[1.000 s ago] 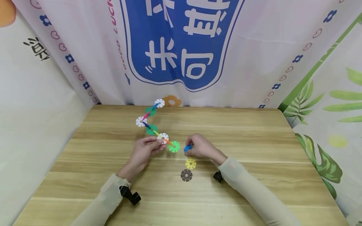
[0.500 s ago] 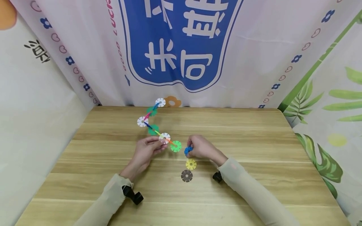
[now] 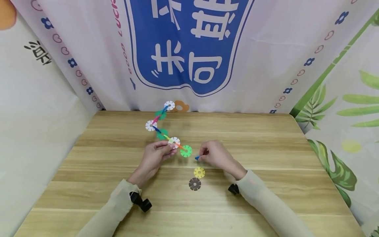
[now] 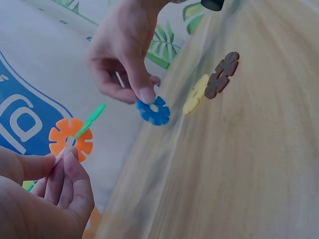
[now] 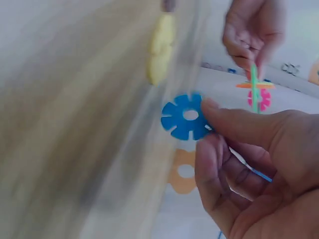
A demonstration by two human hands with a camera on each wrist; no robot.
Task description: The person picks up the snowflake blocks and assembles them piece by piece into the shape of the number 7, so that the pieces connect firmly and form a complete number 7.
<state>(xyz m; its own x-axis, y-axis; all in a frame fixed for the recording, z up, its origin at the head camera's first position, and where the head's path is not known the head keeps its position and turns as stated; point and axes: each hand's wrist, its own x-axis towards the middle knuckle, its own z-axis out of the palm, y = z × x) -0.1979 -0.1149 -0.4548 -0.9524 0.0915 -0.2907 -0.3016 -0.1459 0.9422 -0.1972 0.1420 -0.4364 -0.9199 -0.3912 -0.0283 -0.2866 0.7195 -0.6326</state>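
Observation:
My left hand [image 3: 154, 158] pinches a white notched disc [image 3: 175, 139] in a zigzag chain of interlocking plastic discs. The chain runs back to another white disc [image 3: 169, 103] at its far end. At its near end a bright green disc [image 3: 186, 154] joins an orange disc [image 4: 60, 132], both clear of the table. My right hand [image 3: 217, 156], to the right of the green end, pinches a loose blue disc [image 5: 180, 127] between thumb and fingers. The blue disc looks nearly edge-on in the head view. It is apart from the chain.
A yellow disc [image 3: 196, 173] and a dark brown disc [image 3: 191, 185] lie flat on the wooden table [image 3: 251, 204], in front of the hands. Behind the table's far edge hangs a printed cloth [image 3: 266, 65]. Black camera mounts [image 3: 145, 204] sit at both wrists.
The left hand and chain have shifted slightly right and away from me. The blue disc has turned from facing the head camera to nearly edge-on, and the right hand has moved slightly right.

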